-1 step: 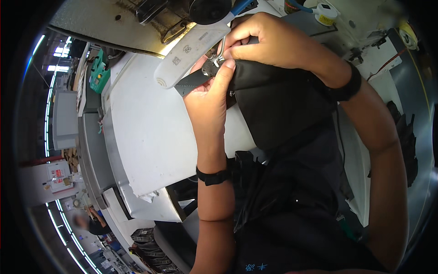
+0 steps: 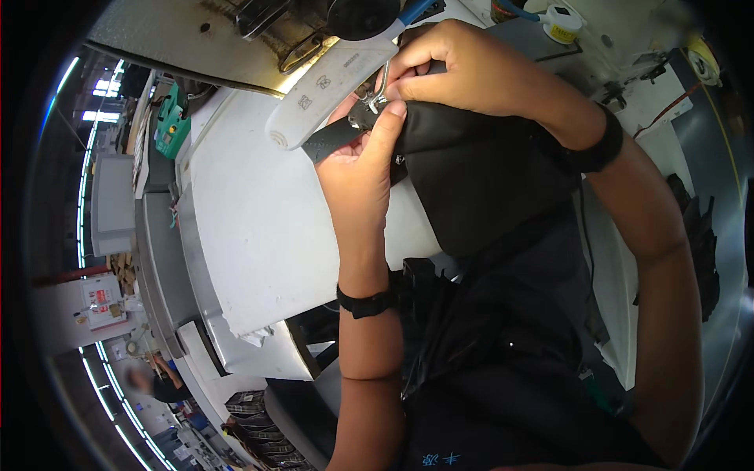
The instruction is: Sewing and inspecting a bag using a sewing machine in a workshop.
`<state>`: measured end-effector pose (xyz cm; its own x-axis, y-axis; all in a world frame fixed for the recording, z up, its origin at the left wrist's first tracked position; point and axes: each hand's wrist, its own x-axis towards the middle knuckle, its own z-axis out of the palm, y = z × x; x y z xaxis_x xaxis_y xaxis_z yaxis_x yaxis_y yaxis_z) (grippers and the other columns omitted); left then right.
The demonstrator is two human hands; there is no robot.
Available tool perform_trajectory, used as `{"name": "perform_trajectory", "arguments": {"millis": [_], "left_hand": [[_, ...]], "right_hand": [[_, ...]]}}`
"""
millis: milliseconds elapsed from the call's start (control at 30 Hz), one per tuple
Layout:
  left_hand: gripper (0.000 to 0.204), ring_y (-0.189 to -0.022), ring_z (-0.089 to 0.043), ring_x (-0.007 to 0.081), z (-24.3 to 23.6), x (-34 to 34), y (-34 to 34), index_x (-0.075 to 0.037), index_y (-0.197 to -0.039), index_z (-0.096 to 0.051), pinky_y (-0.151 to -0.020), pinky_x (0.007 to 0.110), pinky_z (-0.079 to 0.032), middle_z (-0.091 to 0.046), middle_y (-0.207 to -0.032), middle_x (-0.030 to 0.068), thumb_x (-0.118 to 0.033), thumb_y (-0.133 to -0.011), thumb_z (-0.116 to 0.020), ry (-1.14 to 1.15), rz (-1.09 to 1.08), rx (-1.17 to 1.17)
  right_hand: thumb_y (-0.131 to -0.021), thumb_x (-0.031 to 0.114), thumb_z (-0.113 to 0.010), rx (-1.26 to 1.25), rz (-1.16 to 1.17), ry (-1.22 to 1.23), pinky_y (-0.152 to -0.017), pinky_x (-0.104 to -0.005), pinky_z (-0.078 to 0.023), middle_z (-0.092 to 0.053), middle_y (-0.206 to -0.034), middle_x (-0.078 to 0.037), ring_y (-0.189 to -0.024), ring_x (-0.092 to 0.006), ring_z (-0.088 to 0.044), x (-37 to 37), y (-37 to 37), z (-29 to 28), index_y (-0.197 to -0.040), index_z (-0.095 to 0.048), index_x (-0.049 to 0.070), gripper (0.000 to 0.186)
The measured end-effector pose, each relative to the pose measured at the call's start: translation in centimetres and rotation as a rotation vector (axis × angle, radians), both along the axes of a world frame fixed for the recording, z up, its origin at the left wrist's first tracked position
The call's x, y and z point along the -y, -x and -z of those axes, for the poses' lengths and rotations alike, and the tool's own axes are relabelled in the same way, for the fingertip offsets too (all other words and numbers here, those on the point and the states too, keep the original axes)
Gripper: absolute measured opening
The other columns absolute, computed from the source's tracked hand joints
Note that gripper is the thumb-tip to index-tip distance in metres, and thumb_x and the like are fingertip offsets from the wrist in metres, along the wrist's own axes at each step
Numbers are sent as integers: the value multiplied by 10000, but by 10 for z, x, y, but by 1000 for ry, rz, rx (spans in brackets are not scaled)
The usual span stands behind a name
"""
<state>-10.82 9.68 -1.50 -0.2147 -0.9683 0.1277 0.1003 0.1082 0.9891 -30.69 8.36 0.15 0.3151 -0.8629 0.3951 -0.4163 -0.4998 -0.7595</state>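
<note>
A piece of black fabric (image 2: 479,177) hangs from the sewing machine's needle area down toward my lap. Close beside the metal presser foot (image 2: 374,104), my left hand (image 2: 361,169) is closed on the fabric, thumb on top. A dark strip of cloth (image 2: 330,141) sticks out past its fingers on the left. My right hand (image 2: 452,74) is closed too, its thumb and fingers pinched at the far edge of the fabric just right of the foot. What lies between those fingertips is partly hidden. Dark bands circle both my forearms.
The sewing machine head (image 2: 212,39) with a white lamp arm (image 2: 330,94) overhangs my hands. A white tabletop (image 2: 259,220) spreads to the left, with a green device (image 2: 170,125) beyond it. Dark cloth (image 2: 695,243) lies at the right. A person (image 2: 166,385) is far off at lower left.
</note>
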Motion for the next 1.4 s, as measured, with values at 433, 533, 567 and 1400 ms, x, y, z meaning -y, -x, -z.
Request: {"name": "perform_trajectory", "arguments": {"millis": [433, 533, 567, 1400], "left_hand": [[410, -814, -594, 102, 3, 6, -21, 26, -1336, -596, -583, 244, -505, -658, -961, 58, -217, -1014, -664, -51, 44, 21], [406, -930, -609, 122, 1, 12, -27, 40, -1326, -592, -603, 246, -549, -673, -1037, 80, -201, -1008, -666, -122, 96, -26], [406, -928, -608, 122, 0, 13, -28, 38, -1322, -593, -607, 247, -550, -674, -1045, 78, -203, -1005, -670, -136, 116, -28], [410, -666, -517, 25, -6, -6, 0, 31, -1277, -619, -599, 197, -409, -663, -893, -6, -145, -933, -758, -166, -13, -17]], "right_hand": [[-850, 276, -766, -29, -4, 26, -680, -293, -457, -620, -785, 1, -753, -115, -559, -5, -1, -2, -1014, -759, 66, 267], [-865, 275, -782, -26, -48, -60, -754, -277, -443, -631, -856, -8, -859, -110, -562, -3, 1, -7, -1016, -754, 49, 273], [-865, 275, -782, -43, -38, -78, -754, -277, -443, -631, -856, -8, -859, -110, -562, -3, 1, -8, -1016, -754, 49, 273], [-900, 156, -691, -33, -39, -87, -707, -290, -484, -699, -821, -68, -746, -138, -619, -2, 3, -22, -950, -738, 7, 163]]}}
